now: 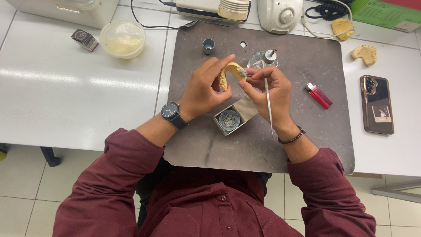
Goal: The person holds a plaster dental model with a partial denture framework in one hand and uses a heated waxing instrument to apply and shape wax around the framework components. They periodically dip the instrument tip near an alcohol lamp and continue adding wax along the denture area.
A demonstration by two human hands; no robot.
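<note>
Dental cast [231, 73] in left hand [204, 87] — lighter [319, 95], phone [376, 104] off right.

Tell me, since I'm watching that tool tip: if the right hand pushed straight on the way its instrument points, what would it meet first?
Most likely the yellow dental cast held in the left hand. The right hand aims its thin metal instrument up-left, the tip already at a grey spot on the cast, though depth is unclear.

dental casts [231, 72]: 3 (one held) | lighter [319, 95]: 1 | phone [376, 104]: 1 | metal cup [208, 45]: 1 | lidded tub [123, 38]: 1
</note>
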